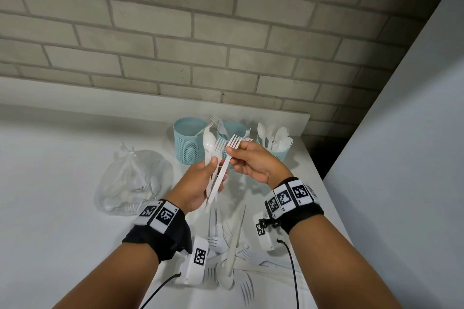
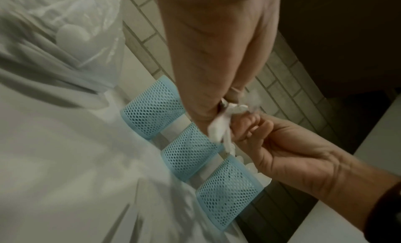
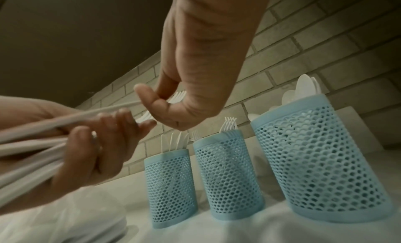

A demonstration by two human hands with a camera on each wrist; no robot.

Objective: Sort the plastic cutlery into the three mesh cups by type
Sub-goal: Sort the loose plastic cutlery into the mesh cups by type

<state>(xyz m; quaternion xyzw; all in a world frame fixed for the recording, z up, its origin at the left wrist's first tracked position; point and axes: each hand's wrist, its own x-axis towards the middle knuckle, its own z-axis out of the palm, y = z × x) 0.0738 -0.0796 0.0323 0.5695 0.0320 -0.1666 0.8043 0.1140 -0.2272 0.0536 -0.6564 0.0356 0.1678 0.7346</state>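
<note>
Right now the left hand (image 1: 200,183) holds a bundle of white cutlery (image 1: 213,170) above the counter (image 1: 62,208), its fingers curled round the handles; the bundle shows a spoon and at least two forks, heads pointing up and away. The right hand (image 1: 253,162) pinches one fork (image 1: 232,148) just below its tines, with the handle still lying among the others in the left hand's grip.

Behind the hands stand three blue mesh cups in a row near the brick wall (image 1: 226,32). The left cup (image 1: 188,143) holds what look like knives in the right wrist view, the middle cup (image 3: 225,174) holds forks, and the right cup (image 1: 273,150) holds spoons. A loose pile of cutlery (image 1: 233,258) lies on the counter below the wrists, and a knotted plastic bag (image 1: 133,183) with more pieces inside sits to the left.

The step in hand seems to be drawing a single fork out of the bundle. Next, the right hand would need to slide it free without dragging its neighbours along, then carry it to the middle cup and drop it in handle first. Much of the sorting appears to remain, given the pile and the bag.
</note>
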